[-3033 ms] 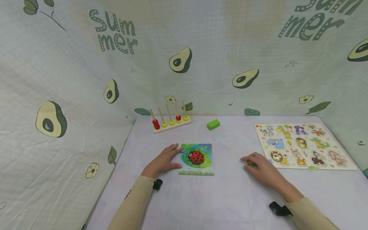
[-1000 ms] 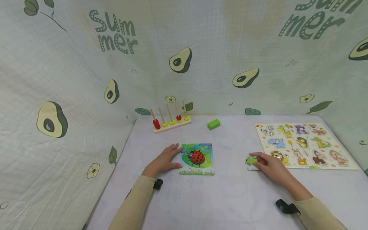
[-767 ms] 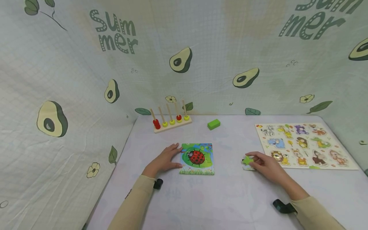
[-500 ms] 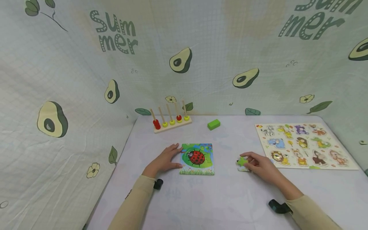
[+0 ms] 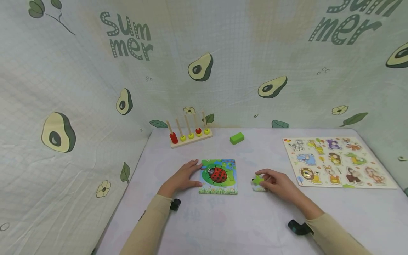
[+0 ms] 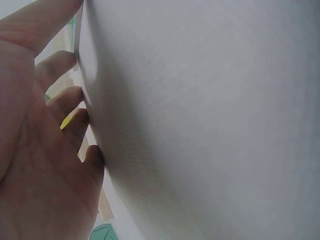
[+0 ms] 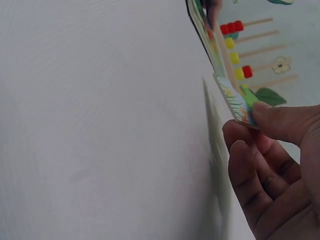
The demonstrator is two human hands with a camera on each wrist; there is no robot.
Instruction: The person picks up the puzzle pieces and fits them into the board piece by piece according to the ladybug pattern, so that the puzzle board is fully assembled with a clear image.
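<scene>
A square ladybug picture puzzle (image 5: 218,177) lies flat on the table in the head view. My left hand (image 5: 183,176) rests at its left side, fingers spread, with thumb and a fingertip touching the left edge. To the right of the puzzle, my right hand (image 5: 280,184) pinches a small puzzle piece (image 5: 259,188) with a green star (image 5: 257,180) on its upper face. In the right wrist view the thumb presses near the star, over the piece's printed grass, with fingers beneath. The piece appears slightly lifted and apart from the puzzle.
A wooden peg counter (image 5: 191,138) with red and yellow beads stands at the back left. Near it lies a green block (image 5: 237,138). An animal puzzle board (image 5: 338,162) lies at the right. Patterned cloth (image 5: 236,99) hangs behind the table (image 5: 223,226).
Three seconds ago the right hand covered something green near the animal board. Over the last second it has carried the star-topped piece left, toward the ladybug puzzle. The left hand has stayed put.
</scene>
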